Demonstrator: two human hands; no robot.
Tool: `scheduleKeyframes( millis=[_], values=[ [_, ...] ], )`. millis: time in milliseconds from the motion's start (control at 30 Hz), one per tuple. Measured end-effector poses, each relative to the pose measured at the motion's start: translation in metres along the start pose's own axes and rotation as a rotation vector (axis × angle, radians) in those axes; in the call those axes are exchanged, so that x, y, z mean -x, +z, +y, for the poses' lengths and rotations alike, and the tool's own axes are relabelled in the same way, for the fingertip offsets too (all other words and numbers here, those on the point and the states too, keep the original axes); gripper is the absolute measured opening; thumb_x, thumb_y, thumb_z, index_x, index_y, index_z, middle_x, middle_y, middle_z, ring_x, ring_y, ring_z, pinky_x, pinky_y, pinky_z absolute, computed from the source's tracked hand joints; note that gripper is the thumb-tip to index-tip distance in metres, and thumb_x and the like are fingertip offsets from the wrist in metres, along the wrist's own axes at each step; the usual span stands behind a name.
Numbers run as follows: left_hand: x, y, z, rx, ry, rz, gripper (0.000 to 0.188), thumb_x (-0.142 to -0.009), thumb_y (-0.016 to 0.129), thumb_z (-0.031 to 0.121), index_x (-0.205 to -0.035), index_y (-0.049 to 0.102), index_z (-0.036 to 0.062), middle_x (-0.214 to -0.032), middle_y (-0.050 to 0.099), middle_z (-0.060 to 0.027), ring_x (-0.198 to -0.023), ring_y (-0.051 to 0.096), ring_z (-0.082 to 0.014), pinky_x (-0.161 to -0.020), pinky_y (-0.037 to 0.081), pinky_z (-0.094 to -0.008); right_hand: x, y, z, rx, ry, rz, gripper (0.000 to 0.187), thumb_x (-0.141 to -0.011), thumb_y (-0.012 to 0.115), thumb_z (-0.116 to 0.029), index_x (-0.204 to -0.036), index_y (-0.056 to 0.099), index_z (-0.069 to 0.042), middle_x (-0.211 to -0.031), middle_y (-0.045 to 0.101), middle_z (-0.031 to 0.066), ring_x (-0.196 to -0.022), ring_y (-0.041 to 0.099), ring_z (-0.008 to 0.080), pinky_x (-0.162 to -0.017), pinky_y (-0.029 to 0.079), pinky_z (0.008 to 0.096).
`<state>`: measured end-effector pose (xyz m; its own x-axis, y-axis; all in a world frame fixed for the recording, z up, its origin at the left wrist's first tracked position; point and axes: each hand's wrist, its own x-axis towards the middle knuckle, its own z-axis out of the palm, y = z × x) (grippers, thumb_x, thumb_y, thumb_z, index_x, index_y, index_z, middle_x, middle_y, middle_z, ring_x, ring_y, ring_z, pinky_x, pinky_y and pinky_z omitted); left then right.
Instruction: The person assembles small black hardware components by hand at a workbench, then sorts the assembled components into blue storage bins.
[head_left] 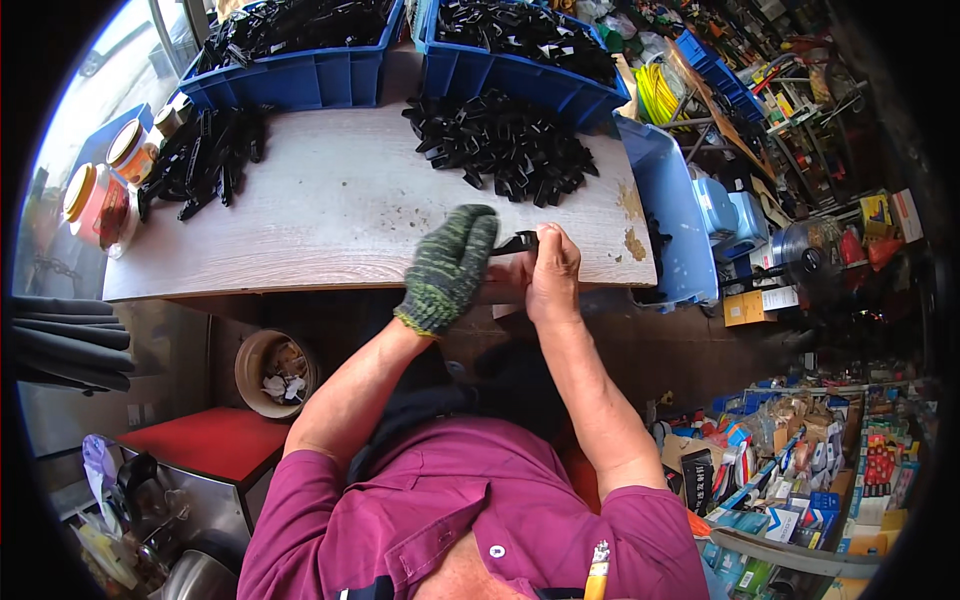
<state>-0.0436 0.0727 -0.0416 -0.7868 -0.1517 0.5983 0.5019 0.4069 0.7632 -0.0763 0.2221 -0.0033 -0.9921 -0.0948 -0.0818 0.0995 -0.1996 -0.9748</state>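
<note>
Just past the table's front edge, both my hands meet at a small black plastic piece [517, 243]. My left hand [448, 268], in a dark green knitted glove, is closed around its left end, and the glove hides how the fingers grip. My bare right hand [553, 272] pinches the other end, thumb on top. A heap of short black plastic pieces [505, 145] lies on the table beyond my hands. Longer black plastic strips [205, 158] are piled at the far left of the table [310, 215].
Two blue crates [290, 84] full of black parts stand along the table's back. Lidded jars [100, 207] sit at its left end. A blue tub [682, 225] adjoins the right edge. Below are a waste bucket [244, 372] and a red-topped cabinet [205, 445]; crowded shelves fill the right.
</note>
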Motion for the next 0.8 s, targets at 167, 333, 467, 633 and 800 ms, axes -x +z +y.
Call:
scheduleKeyframes(
  millis=[167, 333, 467, 633, 800],
  values=[
    [-0.007, -0.023, 0.011, 0.270, -0.447, 0.048, 0.025, -0.101, 0.058, 0.019, -0.122, 0.063, 0.0052, -0.081, 0.063, -0.0004, -0.070, 0.056, -0.0080, -0.064, 0.049, -0.0260, -0.045, -0.036, -0.053, 0.139, 0.021, 0.166, 0.033, -0.095, 0.051, -0.035, -0.077, 0.049, -0.007, -0.047, 0.040, 0.0068, -0.039, 0.048, 0.0203, -0.051, 0.059, 0.0529],
    [-0.001, -0.015, 0.003, 0.186, -0.334, 0.071, 0.026, -0.099, 0.062, 0.012, -0.123, 0.063, 0.0035, -0.089, 0.068, -0.0026, -0.075, 0.060, -0.0075, -0.067, 0.051, -0.0257, -0.091, -0.064, -0.109, -0.203, -0.271, 0.926, 0.030, -0.091, 0.058, -0.030, -0.083, 0.050, -0.002, -0.055, 0.040, 0.0042, -0.040, 0.048, 0.0227, -0.058, 0.062, 0.0530],
    [-0.003, -0.019, 0.010, 0.166, -0.318, 0.074, 0.027, -0.098, 0.063, 0.010, -0.123, 0.063, 0.0026, -0.092, 0.068, -0.0039, -0.076, 0.060, -0.0079, -0.069, 0.051, -0.0254, -0.059, -0.019, -0.056, 0.075, -0.007, 0.175, 0.029, -0.085, 0.075, -0.022, -0.100, 0.060, -0.004, -0.059, 0.046, 0.0005, -0.039, 0.051, 0.0147, -0.045, 0.060, 0.0430],
    [-0.001, -0.020, 0.005, 0.236, -0.356, 0.072, 0.026, -0.098, 0.063, 0.011, -0.123, 0.063, 0.0037, -0.090, 0.067, -0.0031, -0.076, 0.059, -0.0078, -0.070, 0.050, -0.0252, -0.062, 0.025, -0.011, 0.445, 0.109, 0.026, 0.029, -0.082, 0.078, -0.017, -0.103, 0.065, -0.001, -0.065, 0.058, 0.0046, -0.038, 0.048, 0.0107, -0.038, 0.052, 0.0329],
    [-0.002, -0.025, 0.008, 0.331, -0.447, 0.080, 0.026, -0.098, 0.063, 0.012, -0.123, 0.063, 0.0060, -0.089, 0.065, -0.0010, -0.076, 0.058, -0.0074, -0.068, 0.049, -0.0243, -0.071, 0.048, -0.016, 0.833, 0.108, 0.008, 0.026, -0.076, 0.077, -0.023, -0.096, 0.075, -0.006, -0.074, 0.068, 0.0096, -0.056, 0.066, 0.0215, -0.039, 0.055, 0.0335]
  ],
)
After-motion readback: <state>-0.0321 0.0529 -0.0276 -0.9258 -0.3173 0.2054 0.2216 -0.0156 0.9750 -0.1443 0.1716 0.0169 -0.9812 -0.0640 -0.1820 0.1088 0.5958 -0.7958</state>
